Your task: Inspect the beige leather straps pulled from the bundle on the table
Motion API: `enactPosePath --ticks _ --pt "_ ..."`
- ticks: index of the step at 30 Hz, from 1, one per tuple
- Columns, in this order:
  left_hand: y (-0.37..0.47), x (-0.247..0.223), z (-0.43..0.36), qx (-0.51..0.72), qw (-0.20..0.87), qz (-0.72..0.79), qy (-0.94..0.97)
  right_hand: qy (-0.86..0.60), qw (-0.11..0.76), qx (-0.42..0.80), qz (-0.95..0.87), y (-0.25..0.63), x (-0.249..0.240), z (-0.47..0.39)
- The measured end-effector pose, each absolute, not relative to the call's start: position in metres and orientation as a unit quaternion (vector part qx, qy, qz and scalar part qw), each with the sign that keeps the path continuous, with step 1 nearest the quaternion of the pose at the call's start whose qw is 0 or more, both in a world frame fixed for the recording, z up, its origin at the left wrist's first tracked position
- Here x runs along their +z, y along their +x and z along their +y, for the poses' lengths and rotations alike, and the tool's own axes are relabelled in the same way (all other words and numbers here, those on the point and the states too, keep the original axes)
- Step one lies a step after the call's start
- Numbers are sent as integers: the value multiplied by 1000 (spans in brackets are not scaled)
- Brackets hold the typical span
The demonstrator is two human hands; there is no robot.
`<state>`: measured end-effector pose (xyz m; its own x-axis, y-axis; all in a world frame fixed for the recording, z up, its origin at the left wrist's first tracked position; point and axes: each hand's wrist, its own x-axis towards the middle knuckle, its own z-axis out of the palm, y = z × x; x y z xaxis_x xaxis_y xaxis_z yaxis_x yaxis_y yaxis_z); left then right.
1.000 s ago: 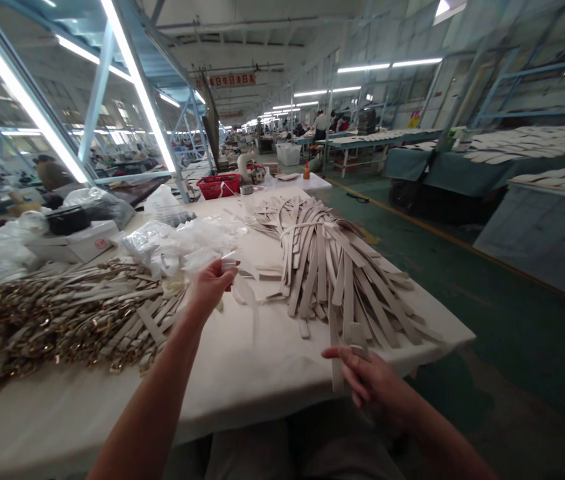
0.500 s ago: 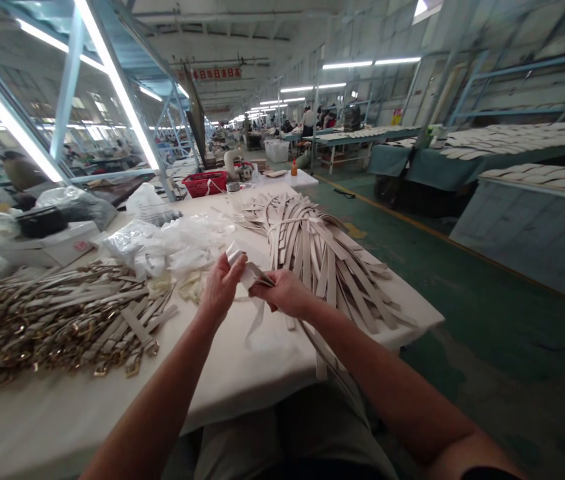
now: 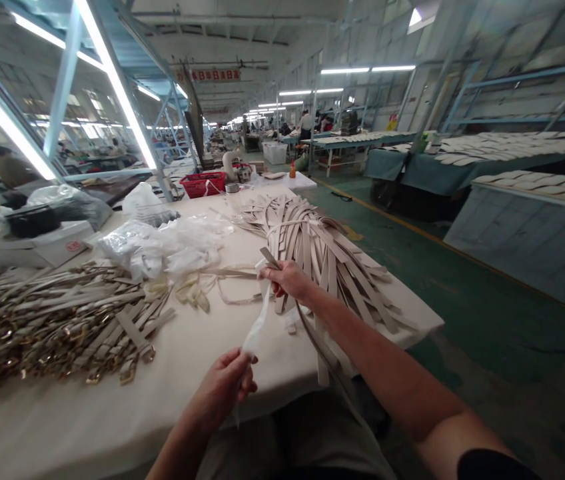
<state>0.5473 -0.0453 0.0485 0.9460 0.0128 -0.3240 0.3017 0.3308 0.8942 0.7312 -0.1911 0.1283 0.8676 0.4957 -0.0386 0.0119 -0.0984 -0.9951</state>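
My right hand (image 3: 290, 280) is closed round a greige strap (image 3: 268, 257), whose short end sticks up past the fingers. Strap lengths hang from beneath this hand over the front table edge. A thin white translucent strip (image 3: 259, 327) stretches from the right hand down to my left hand (image 3: 226, 383), which pinches its lower end near the table's front edge. Beyond the right hand, a large bundle of similar straps (image 3: 307, 243) lies fanned out, tied round its middle. A few loose straps (image 3: 235, 273) lie left of the right hand.
A heap of straps with gold buckles (image 3: 62, 327) covers the left side of the table (image 3: 172, 413). Behind it are clear plastic bags (image 3: 162, 243) and a white box (image 3: 42, 247). A red basket (image 3: 203, 184) stands farther back. Green floor borders the right edge.
My left hand has moved down and towards me, drawing the white strip out long. My right hand has shifted slightly right and up, still gripping the strap.
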Motion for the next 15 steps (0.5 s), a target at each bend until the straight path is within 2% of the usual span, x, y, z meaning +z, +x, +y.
enactPosePath --ticks 3,7,11,15 --pt "537 48 -31 68 693 159 700 -715 651 188 -171 739 128 -189" --pt "527 47 -12 304 448 111 833 -705 658 205 -167 750 135 -179" --pt "535 44 -9 325 288 1 901 -701 655 236 -154 763 136 -161" --pt "556 36 -8 302 212 26 929 -732 610 280 -120 761 118 -164"
